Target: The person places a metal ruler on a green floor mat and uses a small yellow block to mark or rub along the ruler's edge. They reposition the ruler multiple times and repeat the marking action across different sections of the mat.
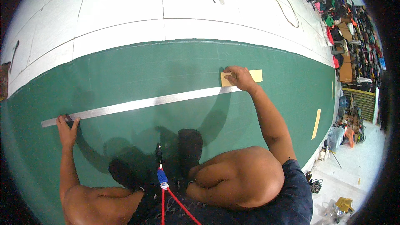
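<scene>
At frame left, the left hand, thumb and fingers parted, touches a metal ruler slanting across mid-frame over green sheeting. Right of centre, the right hand curls its fingers over yellow card; grip unclear.

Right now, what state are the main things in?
Large green sheet: spread over the white floor
Metal ruler: flat, slanting across the sheet
Left hand: thumb and fingers apart, touching the ruler
Right hand: fingers bent on yellow card, grip unclear
Yellow card: partly covered by that hand
Yellow strip: lying flat, uncovered
Red cord: two straight strands
</scene>
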Demonstrator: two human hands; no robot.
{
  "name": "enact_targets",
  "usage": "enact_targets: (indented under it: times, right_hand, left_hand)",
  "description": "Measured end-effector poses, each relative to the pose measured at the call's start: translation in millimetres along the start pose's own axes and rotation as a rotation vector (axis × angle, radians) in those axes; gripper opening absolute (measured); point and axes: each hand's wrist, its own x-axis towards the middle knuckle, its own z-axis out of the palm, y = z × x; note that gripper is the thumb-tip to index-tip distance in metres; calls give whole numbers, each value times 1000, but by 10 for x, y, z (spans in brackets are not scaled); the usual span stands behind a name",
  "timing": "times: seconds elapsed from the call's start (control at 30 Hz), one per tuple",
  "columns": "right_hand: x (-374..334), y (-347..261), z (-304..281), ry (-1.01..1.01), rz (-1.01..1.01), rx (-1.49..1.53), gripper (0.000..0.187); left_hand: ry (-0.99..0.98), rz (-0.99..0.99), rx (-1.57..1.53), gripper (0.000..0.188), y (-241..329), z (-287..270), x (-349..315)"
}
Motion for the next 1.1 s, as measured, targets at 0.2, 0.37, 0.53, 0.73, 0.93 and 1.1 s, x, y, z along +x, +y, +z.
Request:
enact_targets:
  times: [0.2, 0.37, 0.53, 0.73, 0.93, 1.1]
  right_hand:
    - [150, -74, 57, 0, -35, 74, 21]
    - [278, -328, -272, -84, -34, -8, 25]
    - [889, -1600, -574, -379, -303, -221, 27]
    - [1685, -2816, 232, -399, -490, -55, 34]
    - [2022, -3626, 857, -352, -518, 106, 31]
    - [1957, -3852, 1061, -228, -491, 291, 28]
  left_hand:
    - [-61, 10, -32, 72, -313, 50, -12]
    - [65, 34, -45, 76, 2, 69, -47]
    - [183, 169, -141, 68, 111, -75, -86]
    - [112, 288, -205, 55, 309, -22, -93]
    - [123, 295, -203, 48, 362, 2, -60]
    - [147, 262, -217, 47, 421, -44, -67]
